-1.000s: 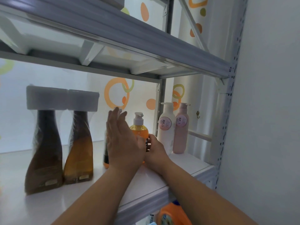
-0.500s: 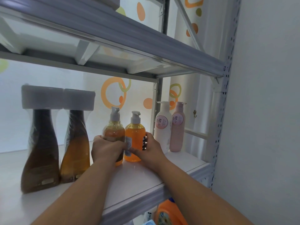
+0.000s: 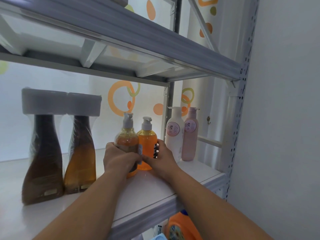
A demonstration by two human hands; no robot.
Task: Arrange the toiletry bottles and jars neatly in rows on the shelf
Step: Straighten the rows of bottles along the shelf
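Two pump bottles are held upright on the shelf (image 3: 174,186), one in each hand. The amber pump bottle (image 3: 127,135) is grasped low on its body by the left hand (image 3: 119,158), whose fingers (image 3: 110,147) are curled round its left flank, the thumb laid across its front. The orange pump bottle (image 3: 147,141) is grasped by the right hand (image 3: 160,157), the fingers wrapped round its right flank and the thumb along its lower front. Both long axes are vertical, with the pumps well above the fingers. The two bottles appear to touch between the two sets of fingers, and the amber one's base is seen nearer the shelf's front edge. Just right of the right fingers stand a white bottle (image 3: 174,135) and a pink bottle (image 3: 190,135); well left of the left fingers stand two wrapped brown bottles (image 3: 43,153). The coming move is judged to turn on that offset: the amber bottle would need pushing away from the palm, its axis kept vertical, until it is level with its neighbour.
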